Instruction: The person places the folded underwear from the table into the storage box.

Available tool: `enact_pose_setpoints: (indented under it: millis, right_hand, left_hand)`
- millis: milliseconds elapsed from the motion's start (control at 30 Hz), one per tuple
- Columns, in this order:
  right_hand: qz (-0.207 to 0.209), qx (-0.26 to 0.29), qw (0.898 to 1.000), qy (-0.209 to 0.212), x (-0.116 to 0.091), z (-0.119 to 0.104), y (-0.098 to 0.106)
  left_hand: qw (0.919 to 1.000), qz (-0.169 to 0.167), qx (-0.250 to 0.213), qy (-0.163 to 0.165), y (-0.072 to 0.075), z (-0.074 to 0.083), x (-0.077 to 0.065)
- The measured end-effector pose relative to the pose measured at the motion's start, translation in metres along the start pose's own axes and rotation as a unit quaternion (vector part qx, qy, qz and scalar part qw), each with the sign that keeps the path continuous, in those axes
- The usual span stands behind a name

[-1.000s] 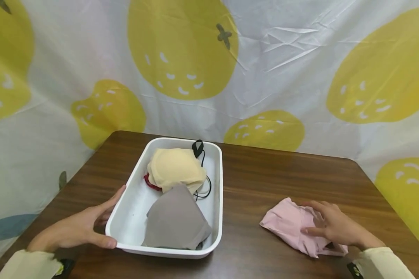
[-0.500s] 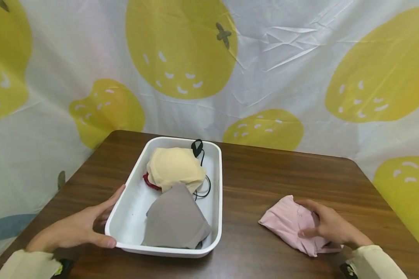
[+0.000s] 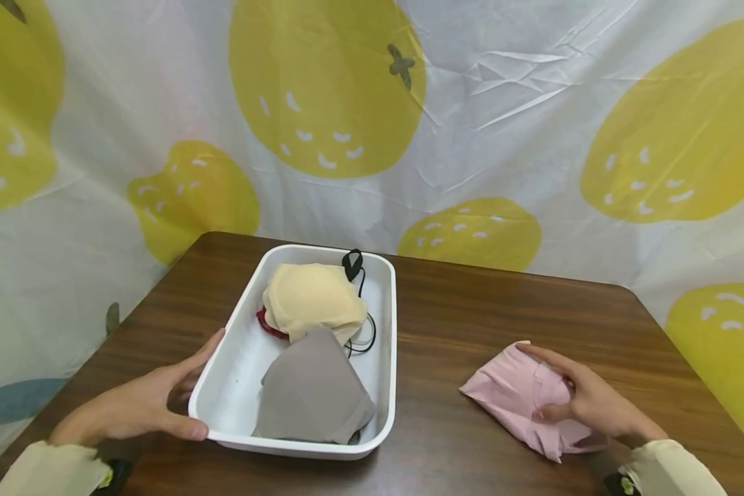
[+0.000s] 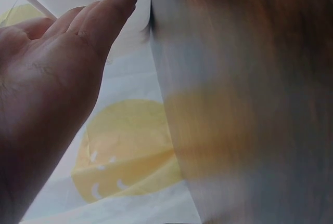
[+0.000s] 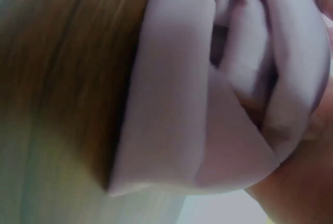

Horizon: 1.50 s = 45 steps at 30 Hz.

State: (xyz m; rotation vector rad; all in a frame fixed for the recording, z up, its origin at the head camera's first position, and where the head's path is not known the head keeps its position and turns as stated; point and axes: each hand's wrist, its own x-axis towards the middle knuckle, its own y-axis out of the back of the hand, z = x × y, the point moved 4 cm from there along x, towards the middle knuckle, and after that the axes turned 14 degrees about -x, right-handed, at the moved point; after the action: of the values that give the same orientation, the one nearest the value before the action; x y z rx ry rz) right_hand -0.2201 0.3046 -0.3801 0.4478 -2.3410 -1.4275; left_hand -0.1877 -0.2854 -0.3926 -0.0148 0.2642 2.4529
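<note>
A white plastic basin (image 3: 223, 413) stands on the left half of the table. My left hand (image 3: 136, 403) is spread along its left side, thumb at the near corner and fingers on the outer wall. Inside, a rounded cream cloth piece (image 3: 313, 296) lies behind a folded grey cloth (image 3: 316, 393). Off to the right, my right hand (image 3: 595, 403) grips a folded pink cloth (image 3: 508, 386) from its right side, thumb on top. Loose folds of the pink cloth (image 5: 171, 89) fill much of the right wrist view, where my fingers are mostly hidden.
A black cord with a loop (image 3: 352, 265) and a red strap (image 3: 269, 325) show beside the cream piece in the basin. The brown wooden table (image 3: 446, 303) ends at a white curtain (image 3: 521, 124) printed with yellow fruit, behind and at the sides.
My right hand has closed in on the pink cloth, its index finger reaching further along the far edge, and that edge has shifted slightly away from me. My left hand and the basin have stayed put.
</note>
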Motion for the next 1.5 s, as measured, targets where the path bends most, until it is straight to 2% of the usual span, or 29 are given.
enact_pose_setpoints:
  millis: [167,333,467,767,967,1200,1500]
  right_hand:
    - [0.011,0.066,0.998,-0.003,0.000,-0.002,0.001]
    - [0.005,0.118,0.992,-0.039,0.002,-0.005,0.005]
    - [-0.007,0.171,0.984,-0.057,0.009,-0.010,0.005]
    - [-0.020,0.265,0.963,-0.041,0.027,-0.028,0.000]
    - [-0.033,0.300,0.953,-0.034,0.036,-0.040,-0.003]
    - [-0.027,0.309,0.950,-0.028,0.051,-0.057,-0.004]
    - [-0.030,0.333,0.942,-0.019,0.073,-0.086,-0.008]
  left_hand:
    - [1.0000,-0.001,-0.004,0.006,0.000,-0.001,0.000]
    - [1.0000,-0.002,0.000,0.003,-0.001,0.000,0.001]
    - [1.0000,-0.004,-0.003,-0.002,-0.001,0.000,0.001]
    - [0.9999,-0.005,-0.013,-0.007,-0.002,0.000,-0.001]
    - [0.9999,-0.006,-0.012,-0.009,-0.002,-0.001,-0.001]
    - [0.9996,-0.007,-0.021,-0.020,-0.002,0.001,-0.003]
    - [0.9998,-0.003,-0.015,-0.012,-0.002,0.001,-0.003]
